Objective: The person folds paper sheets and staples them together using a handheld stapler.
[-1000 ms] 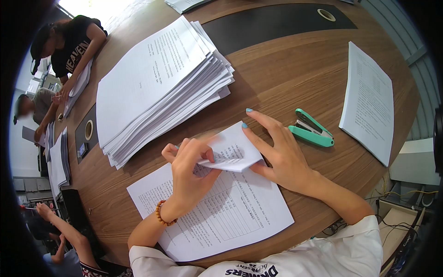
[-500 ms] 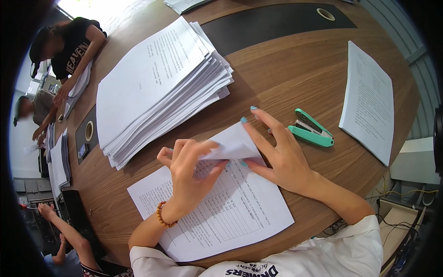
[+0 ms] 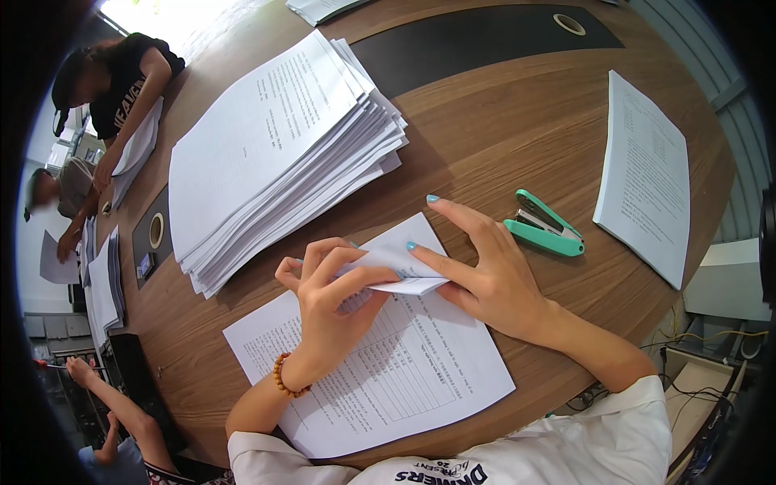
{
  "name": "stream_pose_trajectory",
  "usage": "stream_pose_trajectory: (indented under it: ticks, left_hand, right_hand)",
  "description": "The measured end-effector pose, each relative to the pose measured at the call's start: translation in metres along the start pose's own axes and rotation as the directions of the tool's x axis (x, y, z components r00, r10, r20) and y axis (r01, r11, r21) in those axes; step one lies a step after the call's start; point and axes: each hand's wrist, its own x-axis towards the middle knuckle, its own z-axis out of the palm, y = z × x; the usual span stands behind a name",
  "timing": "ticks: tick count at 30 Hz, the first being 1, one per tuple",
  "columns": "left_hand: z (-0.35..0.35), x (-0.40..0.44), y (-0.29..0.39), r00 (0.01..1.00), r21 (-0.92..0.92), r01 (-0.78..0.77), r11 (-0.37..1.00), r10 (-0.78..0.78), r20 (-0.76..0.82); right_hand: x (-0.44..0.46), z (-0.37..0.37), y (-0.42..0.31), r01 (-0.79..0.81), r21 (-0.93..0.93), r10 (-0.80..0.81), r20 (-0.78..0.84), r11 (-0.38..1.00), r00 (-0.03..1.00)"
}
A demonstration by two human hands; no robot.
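Printed sheets point(image 3: 420, 380) lie in front of me on the table, with an upper part bent up into a raised fold. My left hand point(image 3: 335, 295), a beaded bracelet at its wrist, is closed on that fold with thumb and index finger. At the fold's right end, my right hand point(image 3: 505, 287) pinches the paper; its thumb tip is hidden behind the flap, one finger rests on the paper and another stretches away. A green stapler point(image 3: 550, 238) lies with its top raised, just beyond my right hand.
A tall, uneven paper stack point(image 3: 275, 145) stands beyond my left hand. Another printed pile point(image 3: 645, 182) lies at the right edge. A person in a black shirt point(image 3: 133, 81) handles paper across the table point(image 3: 485, 121); others are at the left.
The raised fold has been pulled slightly toward me and narrowed. My right finger has slid back along the paper, and its thumb tip is now hidden. At far left, a person's sheet has lifted.
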Motion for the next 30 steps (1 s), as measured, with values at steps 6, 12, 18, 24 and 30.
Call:
stream_pose_trajectory:
  ticks: [6, 12, 18, 24, 30]
  left_hand:
    - [-0.0002, 0.0018, 0.0062, 0.994, -0.137, 0.058, 0.989, -0.069, -0.082]
    - [0.0009, 0.0034, 0.0034, 0.999, -0.079, -0.035, 0.996, 0.035, -0.011]
    - [-0.0008, 0.0047, 0.0066, 1.000, -0.062, -0.012, 0.998, 0.012, 0.015]
    - [-0.0002, 0.0046, 0.0030, 0.999, -0.102, -0.031, 0.994, 0.031, -0.011]
    - [-0.0042, 0.0048, 0.0034, 1.000, -0.173, 0.003, 0.985, -0.007, -0.019]
  right_hand:
    - [0.0005, 0.0001, -0.0021, -0.177, 0.234, 0.210, -0.127, 0.956, 0.969]
    - [0.0005, -0.0023, 0.0052, -0.009, 0.272, 0.047, -0.132, 0.962, 0.990]
    - [0.0006, -0.0008, 0.0046, 0.007, 0.254, 0.034, -0.159, 0.967, 0.987]
    - [0.0014, -0.0017, 0.0032, 0.004, 0.254, 0.047, -0.192, 0.967, 0.980]
    - [-0.0022, -0.0043, 0.0008, 0.283, 0.134, -0.252, -0.211, 0.950, 0.944]
